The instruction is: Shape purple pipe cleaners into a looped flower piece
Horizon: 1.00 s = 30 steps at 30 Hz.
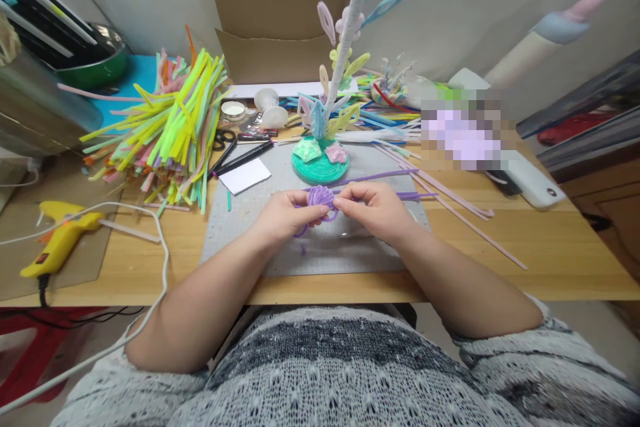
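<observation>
While the purple bundle point(320, 196) is pinched by left hand point(289, 215) and right hand point(374, 208) above the grey mat point(233, 240), it is judged light, soft and crushable, best held by its edges.

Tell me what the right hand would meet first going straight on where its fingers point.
The right hand would likely meet the looped purple piece first; the left hand holds it just beyond those fingertips, though depth is unclear.
</observation>
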### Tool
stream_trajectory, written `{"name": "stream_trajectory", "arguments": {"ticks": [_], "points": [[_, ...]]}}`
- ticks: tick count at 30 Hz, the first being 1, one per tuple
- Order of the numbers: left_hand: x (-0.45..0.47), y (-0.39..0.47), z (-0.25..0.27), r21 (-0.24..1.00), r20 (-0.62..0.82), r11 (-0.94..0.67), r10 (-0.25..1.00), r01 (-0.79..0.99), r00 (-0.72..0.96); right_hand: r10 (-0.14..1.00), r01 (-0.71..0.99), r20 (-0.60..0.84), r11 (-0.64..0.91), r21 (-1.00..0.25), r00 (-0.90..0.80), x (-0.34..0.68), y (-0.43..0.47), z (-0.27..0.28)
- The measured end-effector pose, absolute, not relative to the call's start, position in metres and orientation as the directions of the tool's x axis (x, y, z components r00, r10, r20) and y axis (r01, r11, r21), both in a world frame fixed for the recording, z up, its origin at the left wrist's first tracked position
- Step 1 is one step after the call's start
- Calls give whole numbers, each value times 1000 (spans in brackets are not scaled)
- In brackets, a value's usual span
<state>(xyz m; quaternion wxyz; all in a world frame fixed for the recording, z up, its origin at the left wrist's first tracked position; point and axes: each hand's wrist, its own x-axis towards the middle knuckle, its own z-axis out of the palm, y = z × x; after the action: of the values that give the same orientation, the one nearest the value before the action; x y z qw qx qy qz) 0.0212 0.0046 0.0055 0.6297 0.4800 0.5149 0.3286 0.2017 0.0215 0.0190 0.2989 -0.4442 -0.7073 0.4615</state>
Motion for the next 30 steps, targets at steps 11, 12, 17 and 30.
{"name": "stream_trajectory", "arguments": {"ticks": [11, 12, 17, 30], "points": [[22, -3, 1, 579, 446, -486, 861, 655, 245, 960, 150, -121, -85, -985, -251, 194, 24, 7], [21, -3, -1, 555, 456, -507, 849, 660, 268, 948, 106, -153, -128, -986, -280, 192, 24, 5], [17, -1, -6, 623, 421, -473, 874, 623, 243, 834, 46, -337, -353, -934, -438, 193, 26, 5], [22, 5, -5, 965, -220, 227, 973, -128, 70, 933, -91, -87, -126, -988, -349, 194, 29, 2]]}}
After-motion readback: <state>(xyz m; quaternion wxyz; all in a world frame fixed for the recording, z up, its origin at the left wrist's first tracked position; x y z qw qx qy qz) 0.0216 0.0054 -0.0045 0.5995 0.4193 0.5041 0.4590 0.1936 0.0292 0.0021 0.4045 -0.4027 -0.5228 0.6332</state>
